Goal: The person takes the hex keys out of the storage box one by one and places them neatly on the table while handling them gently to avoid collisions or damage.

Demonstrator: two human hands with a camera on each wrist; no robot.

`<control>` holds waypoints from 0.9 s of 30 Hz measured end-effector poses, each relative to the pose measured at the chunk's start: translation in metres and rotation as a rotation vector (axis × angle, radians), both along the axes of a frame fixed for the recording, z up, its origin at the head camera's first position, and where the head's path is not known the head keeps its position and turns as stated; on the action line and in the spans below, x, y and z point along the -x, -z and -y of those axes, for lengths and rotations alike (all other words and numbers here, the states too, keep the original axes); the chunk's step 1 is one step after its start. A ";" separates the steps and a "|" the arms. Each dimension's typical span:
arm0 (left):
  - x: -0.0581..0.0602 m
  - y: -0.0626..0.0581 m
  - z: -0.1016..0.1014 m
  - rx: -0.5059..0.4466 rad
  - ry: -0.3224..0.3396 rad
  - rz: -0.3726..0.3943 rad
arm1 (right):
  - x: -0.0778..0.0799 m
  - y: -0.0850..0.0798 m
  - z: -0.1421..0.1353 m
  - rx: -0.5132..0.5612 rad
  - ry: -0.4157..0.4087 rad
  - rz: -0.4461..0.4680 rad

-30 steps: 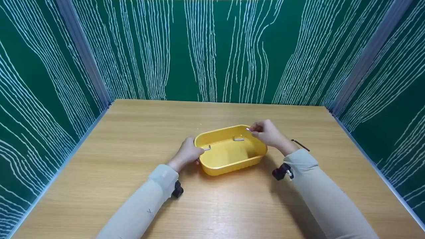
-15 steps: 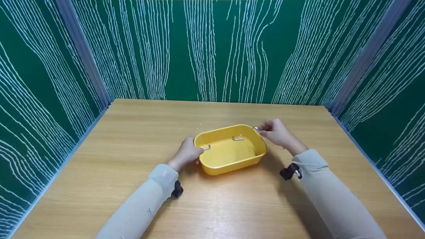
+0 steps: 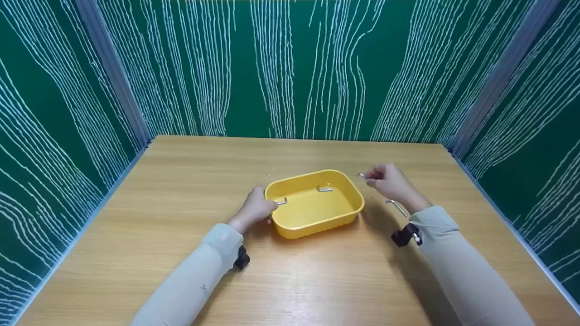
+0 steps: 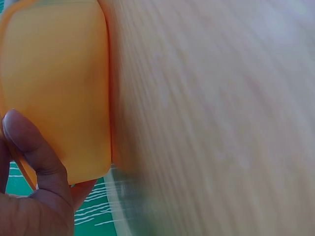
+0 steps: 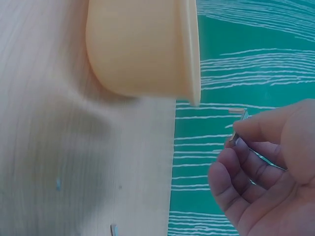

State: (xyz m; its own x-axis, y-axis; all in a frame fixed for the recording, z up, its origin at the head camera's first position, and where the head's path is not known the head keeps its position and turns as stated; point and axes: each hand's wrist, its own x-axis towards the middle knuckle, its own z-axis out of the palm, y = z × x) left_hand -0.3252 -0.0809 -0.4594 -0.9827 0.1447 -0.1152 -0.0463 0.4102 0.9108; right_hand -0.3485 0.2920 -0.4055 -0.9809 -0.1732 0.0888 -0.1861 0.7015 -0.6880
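Note:
A yellow plastic bin [image 3: 317,224] stands on the wooden table. My left hand [image 3: 256,206] grips its left end, thumb over the rim and fingers outside; the left wrist view has this hand [image 4: 39,182] at the bin's edge. Inside the bin lie two small silver L-shaped hex keys, one hex key [image 3: 325,189] by the far wall and another [image 3: 283,202] at my left thumb. My right hand [image 3: 385,180], just right of the bin, pinches a hex key [image 5: 239,123] between thumb and index finger. One more hex key [image 3: 398,208] lies on the table beneath my right forearm.
The wooden table [image 3: 204,167] extends around the bin. Green panels [image 3: 408,68] with white wavy lines enclose its back and sides, joined by grey posts [image 3: 113,68]. A few tiny white specks [image 3: 270,175] lie behind the bin.
My right hand has moved right, from over the bin's far right corner to outside it, with the hex key still pinched. The left hand and bin stay nearly where they were.

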 end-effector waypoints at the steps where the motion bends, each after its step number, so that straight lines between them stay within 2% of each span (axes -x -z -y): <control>1: 0.000 0.000 0.000 0.000 0.000 0.000 | 0.000 0.001 -0.002 -0.001 -0.002 -0.002; 12: -0.001 -0.001 0.000 -0.005 0.004 0.005 | -0.004 0.011 -0.025 -0.030 0.038 0.054; 19: -0.002 -0.001 -0.002 0.001 0.010 -0.030 | -0.010 0.019 -0.034 -0.046 0.029 0.008; 22: -0.002 -0.001 -0.002 -0.001 0.009 -0.026 | -0.012 0.022 -0.038 -0.055 0.044 0.049; 27: -0.002 -0.002 -0.002 -0.001 -0.001 -0.003 | -0.016 0.028 -0.047 -0.094 0.070 0.176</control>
State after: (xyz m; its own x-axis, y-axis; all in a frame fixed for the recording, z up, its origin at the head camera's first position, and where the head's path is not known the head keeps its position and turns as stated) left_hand -0.3228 -0.0787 -0.4575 -0.9832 0.1439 -0.1120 -0.0439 0.4092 0.9114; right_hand -0.3328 0.3386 -0.4337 -0.9897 -0.1040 -0.0986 -0.0177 0.7712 -0.6363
